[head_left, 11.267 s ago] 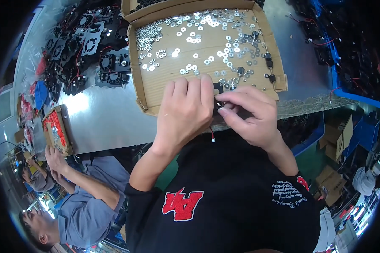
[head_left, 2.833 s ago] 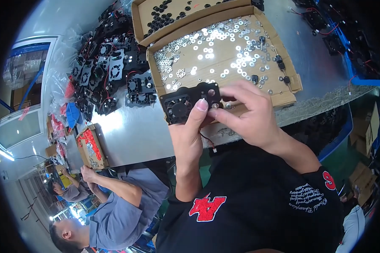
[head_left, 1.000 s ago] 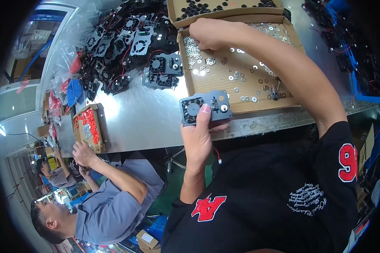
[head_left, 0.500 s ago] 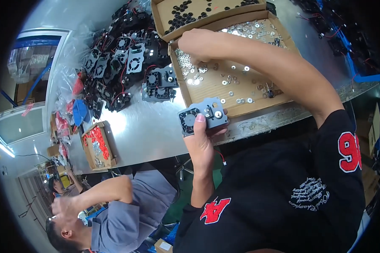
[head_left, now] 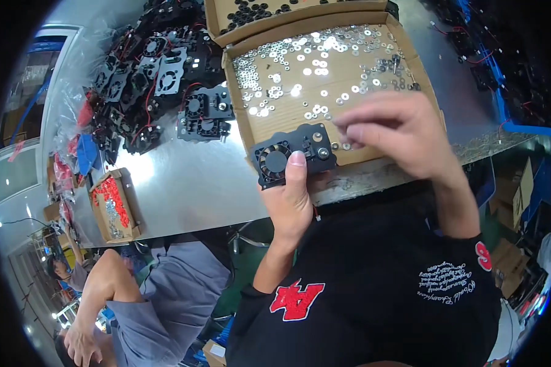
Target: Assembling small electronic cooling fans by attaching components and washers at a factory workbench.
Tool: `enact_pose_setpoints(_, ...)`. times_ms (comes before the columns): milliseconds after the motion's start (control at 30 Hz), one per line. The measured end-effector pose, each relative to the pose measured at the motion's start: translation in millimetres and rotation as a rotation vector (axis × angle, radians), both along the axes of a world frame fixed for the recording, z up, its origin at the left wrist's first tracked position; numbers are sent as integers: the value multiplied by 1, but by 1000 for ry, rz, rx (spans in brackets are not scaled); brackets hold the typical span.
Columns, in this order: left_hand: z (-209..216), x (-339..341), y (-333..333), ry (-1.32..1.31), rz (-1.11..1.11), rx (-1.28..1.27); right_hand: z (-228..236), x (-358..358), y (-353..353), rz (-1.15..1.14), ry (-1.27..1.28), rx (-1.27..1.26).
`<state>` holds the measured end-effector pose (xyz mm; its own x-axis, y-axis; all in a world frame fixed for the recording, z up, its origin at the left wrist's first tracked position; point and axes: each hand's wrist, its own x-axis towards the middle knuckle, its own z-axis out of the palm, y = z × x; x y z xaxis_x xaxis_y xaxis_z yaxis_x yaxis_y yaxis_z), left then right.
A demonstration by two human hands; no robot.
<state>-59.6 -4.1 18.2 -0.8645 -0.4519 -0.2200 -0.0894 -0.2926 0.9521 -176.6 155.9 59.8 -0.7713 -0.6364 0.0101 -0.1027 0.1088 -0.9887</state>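
1. My left hand gripped the black fan module, thumb on top, at the cardboard tray's 6 o'clock edge
2. My right hand pinched something small, seemingly a washer, at the module's 3 o'clock; steadying both hands seemed wise

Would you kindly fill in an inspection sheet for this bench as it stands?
Surface: shiny metal table, glare patches.
Job's things: black fan module in left hand; cardboard tray strewn with silver washers.
Clutter: heap of fan modules; box of black rings; small box of red parts.
Grips: left clasps the module, thumb on top; right hand pinched beside it, contents unclear.
Cables: red leads in the heap.
Surroundings: seated co-worker at lower left.
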Motion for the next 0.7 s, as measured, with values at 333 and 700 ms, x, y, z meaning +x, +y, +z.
enact_pose_setpoints(333,-4,0,5,49,-3,-69,-33,26,-2,-34,239,-163)
enact_pose_setpoints(700,-2,-3,7,65,-1,-31,-44,27,-7,-29,202,-174)
